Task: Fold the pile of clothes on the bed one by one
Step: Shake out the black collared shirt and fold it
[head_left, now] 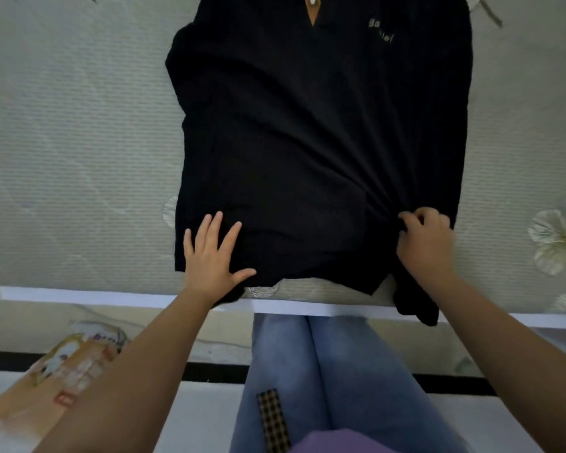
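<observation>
Head view: a person stands at the bed's near edge, looking down at both hands on one dark garment.
Bed (79,142): pale patterned cover fills most of the view; its near edge runs straight across, just under the wrists.
Shirt (307,142): black, front up, collar far from the person, hem toward them; it lies mid-bed, mostly flat, with creases fanning up from the right hand.
Sides: both appear already turned in, since no sleeve shows, though I can't be certain.
Hem: its right corner droops over the bed edge; the rest sits just inside it.
Left hand (211,256): flat and spread, pressing the hem's left part, gripping nothing.
Right hand (427,241): fingers curled, pinching a bunch of cloth near the hem's right side.
Progress: this shirt looks part-way folded; bringing the hem up to the collar seems left to do.
Pile: no other clothes are in view, so how many remain can't be told.
Room: bare cover lies broad on both sides and beyond the hands, giving space to fold away from the edge.
</observation>
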A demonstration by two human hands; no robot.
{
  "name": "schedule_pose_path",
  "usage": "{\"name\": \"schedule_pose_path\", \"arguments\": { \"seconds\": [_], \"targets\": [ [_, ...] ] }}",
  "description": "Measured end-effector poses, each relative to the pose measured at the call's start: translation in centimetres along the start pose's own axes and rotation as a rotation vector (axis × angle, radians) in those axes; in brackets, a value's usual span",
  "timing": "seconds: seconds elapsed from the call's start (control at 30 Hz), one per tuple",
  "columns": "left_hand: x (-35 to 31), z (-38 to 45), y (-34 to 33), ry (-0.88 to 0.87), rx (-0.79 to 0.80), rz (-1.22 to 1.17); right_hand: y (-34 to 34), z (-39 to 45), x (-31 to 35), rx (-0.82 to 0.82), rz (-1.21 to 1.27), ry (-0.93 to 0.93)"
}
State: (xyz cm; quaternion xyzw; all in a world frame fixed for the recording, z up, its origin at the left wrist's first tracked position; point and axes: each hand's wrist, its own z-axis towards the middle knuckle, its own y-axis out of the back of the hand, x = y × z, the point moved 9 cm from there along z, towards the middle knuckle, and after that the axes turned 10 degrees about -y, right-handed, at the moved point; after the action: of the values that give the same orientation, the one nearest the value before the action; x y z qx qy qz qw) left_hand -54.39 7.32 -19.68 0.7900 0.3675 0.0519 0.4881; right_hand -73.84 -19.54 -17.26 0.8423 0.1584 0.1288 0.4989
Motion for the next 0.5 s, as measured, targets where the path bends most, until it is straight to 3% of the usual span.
{"name": "schedule_pose_path", "arguments": {
  "seconds": [0.1,0.17,0.27,0.37,0.5],
  "targets": [
    [1.5,-1.1,0.3,0.136,-0.082,-0.144,0.0,-2.4,3.9,-0.055,0.016,0.228],
    [2.7,-2.2,0.9,0.248,-0.176,-0.235,-2.2,-4.2,5.7,0.03,-0.077,0.347],
    [4.0,-3.4,0.4,0.409,-0.182,-0.367,-6.1,-4.6,4.3,0.278,-0.186,0.199],
    [3.1,-3.3,0.2,0.338,-0.125,-0.323,-6.7,-4.7,4.4,0.397,0.03,0.206],
    [2.3,-2.9,1.4,0.264,-0.127,-0.276,-4.4,-5.1,4.6,0.325,0.071,0.356]
  ]
}}
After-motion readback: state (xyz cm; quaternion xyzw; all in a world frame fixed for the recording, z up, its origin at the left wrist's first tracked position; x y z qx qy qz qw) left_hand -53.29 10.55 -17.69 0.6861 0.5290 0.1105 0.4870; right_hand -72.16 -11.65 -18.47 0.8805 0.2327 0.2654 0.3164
